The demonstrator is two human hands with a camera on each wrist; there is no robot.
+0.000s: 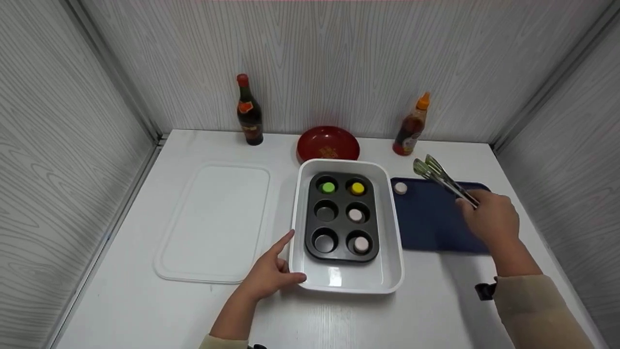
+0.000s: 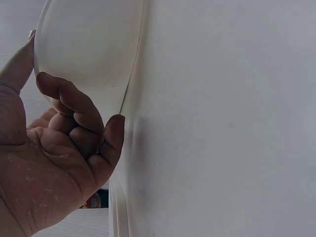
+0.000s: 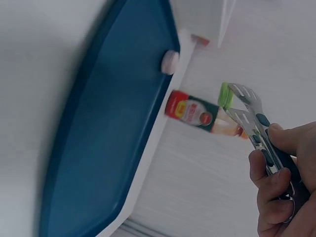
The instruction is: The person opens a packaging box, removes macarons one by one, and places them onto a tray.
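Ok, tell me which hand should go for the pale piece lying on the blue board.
Right. The right hand already holds the tongs above the blue board, with their tips close to the pale piece. The left hand rests against the white tray at its near left corner, on the far side from the board.

Even overhead light, soft shadows; wrist views dimmer, seemingly slightly blurred.
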